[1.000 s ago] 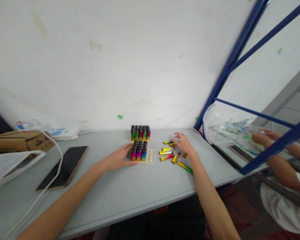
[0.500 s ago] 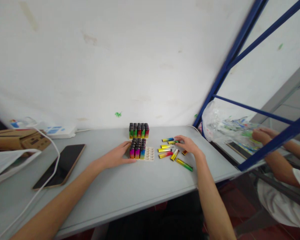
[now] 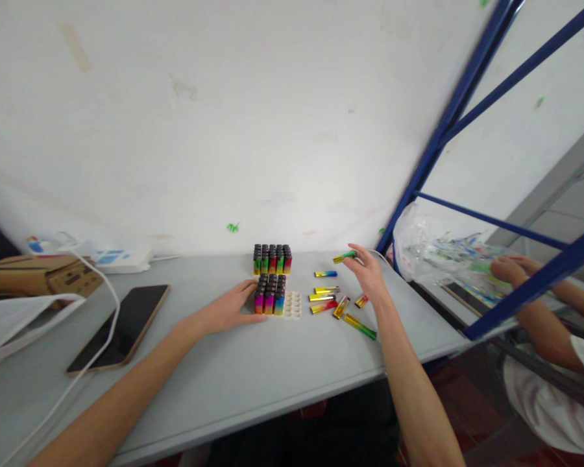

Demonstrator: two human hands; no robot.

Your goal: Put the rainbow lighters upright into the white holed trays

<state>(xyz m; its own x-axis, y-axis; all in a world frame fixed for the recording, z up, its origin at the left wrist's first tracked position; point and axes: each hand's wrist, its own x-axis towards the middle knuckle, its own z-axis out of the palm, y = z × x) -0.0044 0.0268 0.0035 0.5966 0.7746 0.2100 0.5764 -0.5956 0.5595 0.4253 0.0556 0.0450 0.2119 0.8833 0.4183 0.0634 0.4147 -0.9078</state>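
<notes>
My left hand [image 3: 231, 306] is wrapped round the left side of a pale tray [image 3: 292, 305] with round holes. Thumb in front and fingers behind, it steadies the upright lighters [image 3: 270, 301] that fill the tray's left part; the holes at its right show bare. Above the table at the right, my right hand [image 3: 365, 269] pinches a green and yellow lighter [image 3: 344, 257] between thumb and fingers. Several loose lighters [image 3: 324, 298] in shiny yellow, red, blue and green lie flat below and left of that hand.
Behind the tray stands another block of upright lighters [image 3: 272, 259] by the wall. A phone [image 3: 119, 327] with a white cable across it, a cardboard box [image 3: 43, 275] and a white power strip [image 3: 126, 260] are at left. A blue metal frame [image 3: 431, 159] rises at right, with another person's hands [image 3: 511, 267] beyond.
My right hand has lifted the green and yellow lighter off the table, up and away from the loose ones. My left hand stays at the tray. The view has shifted slightly.
</notes>
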